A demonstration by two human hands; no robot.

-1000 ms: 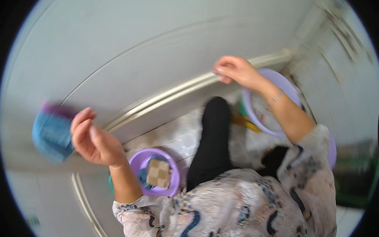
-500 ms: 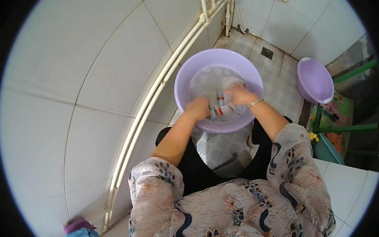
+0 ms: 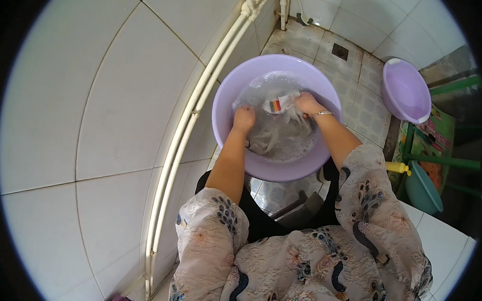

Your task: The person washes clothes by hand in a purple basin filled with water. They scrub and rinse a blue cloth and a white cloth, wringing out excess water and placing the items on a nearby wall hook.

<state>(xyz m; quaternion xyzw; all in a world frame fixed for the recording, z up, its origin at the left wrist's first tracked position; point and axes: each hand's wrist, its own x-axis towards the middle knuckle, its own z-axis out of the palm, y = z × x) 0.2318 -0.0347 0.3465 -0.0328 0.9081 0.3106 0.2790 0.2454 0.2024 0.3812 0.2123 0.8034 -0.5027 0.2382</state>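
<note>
A large purple basin (image 3: 224, 134) holds cloudy, sudsy water in front of me. A whitish garment (image 3: 275, 105) with a small patch of coloured stripes lies in it, partly under the water and spread between my hands. My right hand (image 3: 308, 104), with a silver bracelet at the wrist, grips the garment at the basin's right side. On the left, my left hand (image 3: 245, 119) is closed on the garment's other side, its fingertips partly hidden.
Cream pipes (image 3: 194, 112) run along the tiled wall at my left. A smaller purple basin (image 3: 405, 91) leans at the far right, near a green frame (image 3: 445, 162) and a teal basin (image 3: 423, 187). A yellow bottle (image 3: 397, 167) lies beside my right sleeve. A drain (image 3: 340, 51) is set in the floor.
My hands have moved apart, the left one toward the basin's left side. The garment is now stretched between them, and its striped patch has shifted farther from me. The view has shifted slightly.
</note>
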